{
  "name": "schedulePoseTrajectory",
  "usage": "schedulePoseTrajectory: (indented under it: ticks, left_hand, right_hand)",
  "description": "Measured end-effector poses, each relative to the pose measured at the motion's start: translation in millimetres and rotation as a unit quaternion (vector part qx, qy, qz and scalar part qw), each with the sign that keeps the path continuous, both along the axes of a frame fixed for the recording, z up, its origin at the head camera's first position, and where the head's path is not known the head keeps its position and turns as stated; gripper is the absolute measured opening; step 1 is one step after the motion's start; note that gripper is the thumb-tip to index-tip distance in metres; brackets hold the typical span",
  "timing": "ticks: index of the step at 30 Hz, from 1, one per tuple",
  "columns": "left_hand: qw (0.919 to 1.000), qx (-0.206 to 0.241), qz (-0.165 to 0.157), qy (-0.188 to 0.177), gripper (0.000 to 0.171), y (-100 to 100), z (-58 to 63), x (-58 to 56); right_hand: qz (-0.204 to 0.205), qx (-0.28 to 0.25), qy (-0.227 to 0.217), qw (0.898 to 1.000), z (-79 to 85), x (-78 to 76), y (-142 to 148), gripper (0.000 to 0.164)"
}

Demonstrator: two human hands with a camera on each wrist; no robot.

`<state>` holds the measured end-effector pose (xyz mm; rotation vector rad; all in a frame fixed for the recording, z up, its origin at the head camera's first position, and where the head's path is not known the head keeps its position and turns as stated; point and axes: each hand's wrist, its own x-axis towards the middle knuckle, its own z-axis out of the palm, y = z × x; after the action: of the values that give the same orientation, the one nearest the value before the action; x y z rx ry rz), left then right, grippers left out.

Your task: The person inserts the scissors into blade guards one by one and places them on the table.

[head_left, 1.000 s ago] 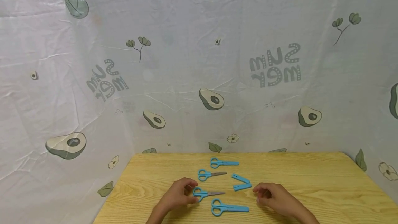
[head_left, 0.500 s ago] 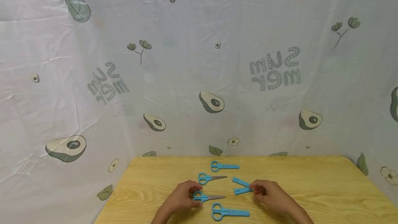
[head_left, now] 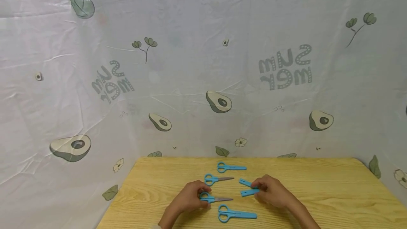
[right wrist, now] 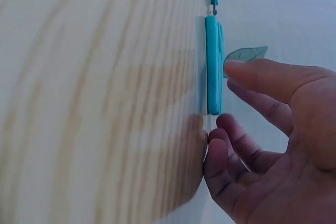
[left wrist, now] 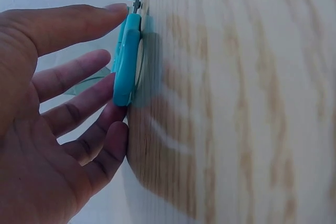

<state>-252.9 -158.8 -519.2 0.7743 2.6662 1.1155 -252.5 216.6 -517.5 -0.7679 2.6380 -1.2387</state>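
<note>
Two bare-bladed scissors with blue handles lie on the table: a nearer pair [head_left: 207, 198] and a farther pair [head_left: 210, 179]. My left hand [head_left: 192, 196] rests around the nearer pair's handle [left wrist: 126, 69], thumb tip by its upper end and fingers spread beside it. Two loose blue blade covers, an upper one [head_left: 245, 182] and a lower one [head_left: 249, 193], lie in a V right of the blades. My right hand [head_left: 271, 192] overlaps their right ends in the head view. Up close, its thumb tip is at a blue cover [right wrist: 212, 66], the other fingers loosely bent.
A covered pair of blue scissors [head_left: 236, 215] lies nearest me, and another covered pair [head_left: 232, 167] lies at the back. The wooden table [head_left: 324, 193] meets a pale curtain [head_left: 184, 80] printed with avocados and leaves.
My right hand has moved left and in over the covers' right ends. The left hand has shifted slightly right around the scissors' handle. The scissors appear unmoved.
</note>
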Motion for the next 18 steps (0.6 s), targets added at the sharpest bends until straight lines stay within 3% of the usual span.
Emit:
schedulePoseTrajectory:
  ticks: [4, 11, 18]
  left_hand:
    - [1.0, -0.003, 0.002, 0.004, 0.038, 1, -1.5, -2.1]
    - [0.9999, -0.007, -0.002, 0.012, 0.034, 2, -2.9, -2.3]
    - [0.9995, -0.024, -0.007, 0.018, 0.031, 3, -2.7, -1.8]
  right_hand:
    - [0.002, -0.006, 0.01, 1.0, -0.4, -0.4, -4, 0.027]
    - [-0.013, 0.008, -0.017, 1.0, -0.3, -1.0, -10, 0.024]
    - [-0.023, 0.031, 0.001, 0.999, -2.0, 0.5, -13, 0.019]
